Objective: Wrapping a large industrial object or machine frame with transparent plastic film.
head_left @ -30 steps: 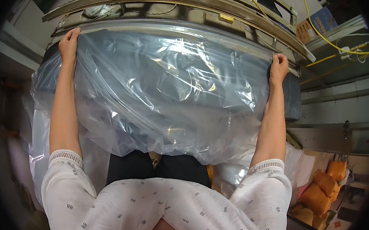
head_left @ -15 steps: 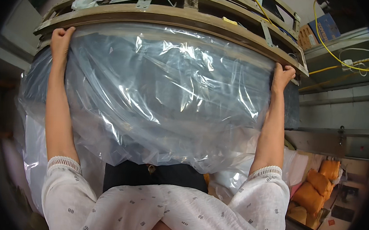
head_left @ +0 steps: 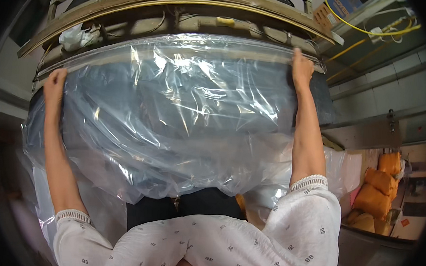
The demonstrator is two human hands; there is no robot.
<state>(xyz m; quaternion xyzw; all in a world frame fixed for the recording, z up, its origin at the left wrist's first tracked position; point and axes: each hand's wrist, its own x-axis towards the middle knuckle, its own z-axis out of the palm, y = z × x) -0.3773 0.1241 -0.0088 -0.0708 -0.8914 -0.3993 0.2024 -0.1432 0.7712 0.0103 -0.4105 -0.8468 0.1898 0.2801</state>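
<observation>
A large clear plastic bag (head_left: 184, 116) spans the centre of the frame, stretched over a dark bulky load. The left hand (head_left: 55, 83) grips its upper left edge; the right hand (head_left: 301, 67) clutches its upper right edge, beneath a curved wooden frame (head_left: 182, 2).

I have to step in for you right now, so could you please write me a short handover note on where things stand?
Left hand: raised, gripping the upper left edge of the clear plastic bag.
Right hand: raised higher, gripping the bag's upper right edge.
The bag is stretched between both hands, held up against the wooden frame, with something dark inside it. Its lower part hangs loose above the lap.
Done: bag spread wide and lifted.
Left: I cannot tell whether the top edge is fixed anywhere; keep both grips until you check.
</observation>
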